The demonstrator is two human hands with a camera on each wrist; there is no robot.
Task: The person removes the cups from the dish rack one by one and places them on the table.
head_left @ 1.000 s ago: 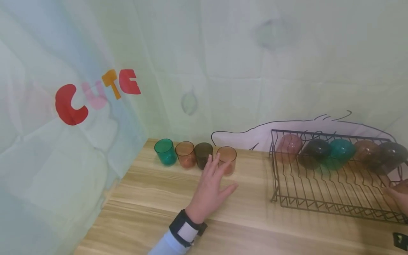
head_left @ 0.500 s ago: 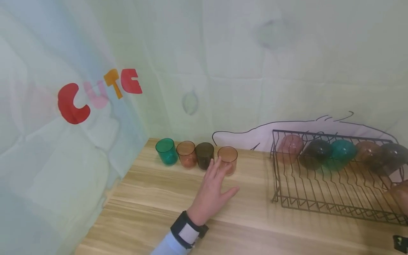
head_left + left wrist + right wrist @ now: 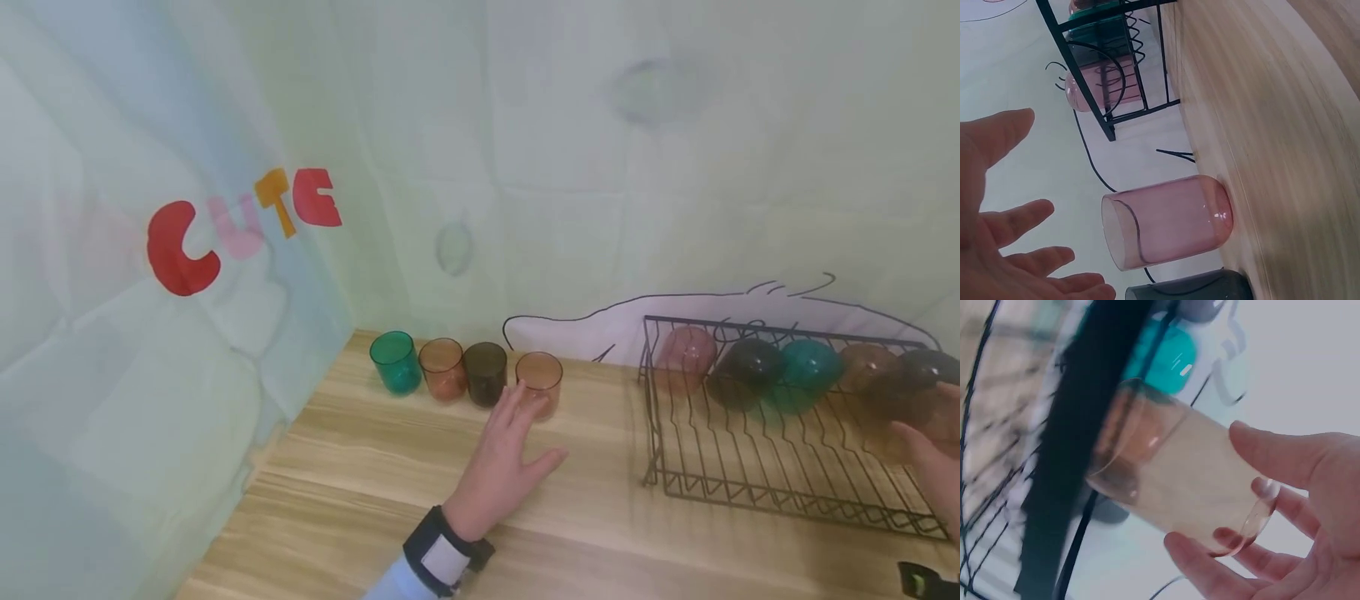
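In the right wrist view, my right hand (image 3: pixel 1310 512) grips a clear amber cup (image 3: pixel 1191 481) by its base end, thumb on one side and fingers on the other. The cup is tilted, its rim toward the black wire dish rack (image 3: pixel 1054 450). In the head view that hand is at the right edge, over the rack's right end. My left hand (image 3: pixel 495 467) hovers above the table with fingers spread, just in front of a pinkish-orange cup (image 3: pixel 542 400). The left wrist view shows a gap between those fingers and the cup (image 3: pixel 1172 219).
Left of the pinkish-orange cup stand a dark grey cup (image 3: pixel 486 379), an orange cup (image 3: pixel 444 375) and a green cup (image 3: pixel 396 367), all upright. The rack's back row holds several cups, including a pink one (image 3: pixel 686 358) and a teal one (image 3: pixel 810 367). A printed cloth hangs behind.
My right hand has come farther into view, moving up over the rack's right end with the amber cup. The left hand has stayed almost in place. The head view has shifted slightly.
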